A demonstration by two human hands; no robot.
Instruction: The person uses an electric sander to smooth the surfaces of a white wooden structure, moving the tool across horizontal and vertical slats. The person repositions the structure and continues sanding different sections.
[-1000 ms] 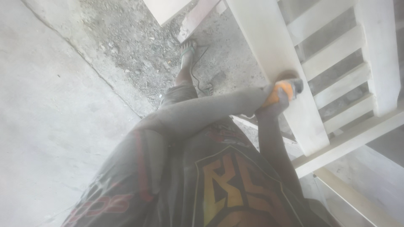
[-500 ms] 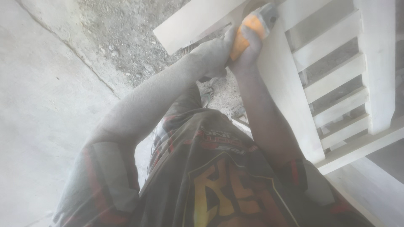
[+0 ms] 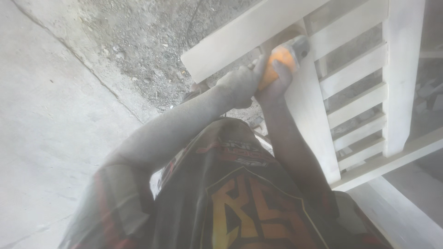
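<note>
1. Step in hand: I judge this to be sanding or grinding of a white-painted frame (image 3: 318, 138), worked with a hand-held tool (image 3: 281, 60) that has an orange body and a grey head. The haze over the whole view fits fine dust, though I cannot be sure of its source.
2. Place of the tool: it sits against the frame near its upper left corner, where the long top board (image 3: 240, 41) meets the broad upright. The grey head points toward the slats (image 3: 355, 74); whether it touches the wood is hidden by my fingers.
3. Right hand (image 3: 277, 80): closed around the orange body from below, thumb and fingers wrapped about it, the forearm running up from my chest.
4. Left hand (image 3: 237, 83): closed too, pressed against the same body from the left, touching the right hand. How much of the tool it grips itself I cannot tell, since its back faces the camera.
5. Next move, as I judge it: both hands firm on the tool, the head flat against the board, and slow travel along the edge, so that the corner is not gouged.
6. Surroundings: the frame lies tilted over a rough concrete floor (image 3: 55, 115) with a gravelly patch (image 3: 143, 50) near its left end.
</note>
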